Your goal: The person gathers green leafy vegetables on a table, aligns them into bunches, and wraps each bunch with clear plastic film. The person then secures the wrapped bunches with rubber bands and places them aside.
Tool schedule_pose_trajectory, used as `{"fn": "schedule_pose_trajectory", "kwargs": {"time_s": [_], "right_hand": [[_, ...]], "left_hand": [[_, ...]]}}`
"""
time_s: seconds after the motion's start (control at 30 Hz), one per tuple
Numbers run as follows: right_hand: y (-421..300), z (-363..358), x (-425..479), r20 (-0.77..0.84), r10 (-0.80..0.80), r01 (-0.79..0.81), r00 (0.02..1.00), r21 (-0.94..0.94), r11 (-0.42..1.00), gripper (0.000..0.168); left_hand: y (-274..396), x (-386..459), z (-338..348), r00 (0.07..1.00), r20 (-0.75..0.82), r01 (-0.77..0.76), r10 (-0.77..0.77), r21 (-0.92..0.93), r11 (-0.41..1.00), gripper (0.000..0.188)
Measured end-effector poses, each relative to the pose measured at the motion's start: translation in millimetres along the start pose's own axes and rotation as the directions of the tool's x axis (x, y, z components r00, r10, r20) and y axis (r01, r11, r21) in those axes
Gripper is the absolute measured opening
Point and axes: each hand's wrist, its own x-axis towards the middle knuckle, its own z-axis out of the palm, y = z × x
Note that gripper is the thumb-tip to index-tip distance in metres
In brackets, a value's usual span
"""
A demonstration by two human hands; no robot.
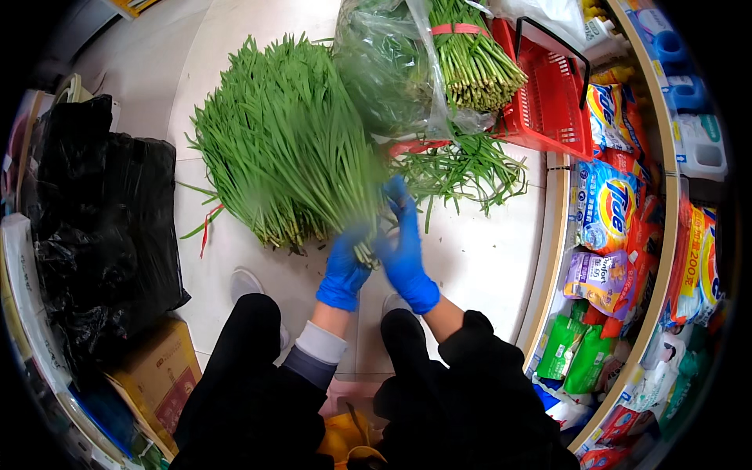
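Observation:
In the middle of the head view, my left hand point(339, 273), in a blue glove, grips a bunch of garlic chives point(343, 176) near its pale stem ends. The leaves fan away from me over a large heap of the same chives point(258, 129) on the floor. Just right of the stem ends is my right hand point(409, 264), also gloved in blue, with its fingers spread. Motion blur hides whether its fingertips touch the stems. Beyond it lie loose, scattered chive leaves point(470, 173).
A clear plastic bag point(382, 76) and a red-banded chive bundle point(479, 67) lean by a red shopping basket point(543, 111). Shelves of detergent bags point(608, 205) line the right side. To the left stand a black plastic-wrapped stack point(106, 223) and a cardboard box point(158, 376).

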Motion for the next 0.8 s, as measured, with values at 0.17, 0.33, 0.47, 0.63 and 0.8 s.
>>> {"fn": "schedule_pose_trajectory", "kwargs": {"time_s": [0.17, 0.33, 0.47, 0.63, 0.8], "right_hand": [[91.0, -67.5, 10.1, 0.470, 0.543, -0.703, 0.695, 0.601, 0.379, 0.061], [116.9, -93.4, 14.0, 0.440, 0.561, -0.673, 0.701, 0.668, 0.317, 0.066], [59.3, -82.8, 8.8, 0.450, 0.546, -0.660, 0.707, 0.697, 0.280, 0.058], [43.7, -117.6, -8.1, 0.089, 0.383, -0.392, 0.920, 0.260, 0.882, 0.065], [48.5, -168.6, -40.8, -0.201, 0.341, -0.299, 0.918, 0.211, 0.931, 0.065]], "left_hand": [[-11.7, -17.1, 15.9, 0.975, -0.023, 0.202, -0.219, 0.489, 0.849, 0.031], [-15.6, -20.8, 29.8, 0.884, 0.032, 0.370, -0.466, 0.562, 0.740, 0.031], [-15.7, -7.0, 11.4, 0.859, 0.090, 0.289, -0.505, 0.728, 0.622, 0.050], [-22.7, 1.9, 40.7, 0.942, 0.206, -0.086, -0.264, 0.911, 0.403, 0.103], [-71.6, 30.7, 99.9, 0.889, 0.423, -0.436, -0.176, 0.899, -0.046, 0.119]]}}
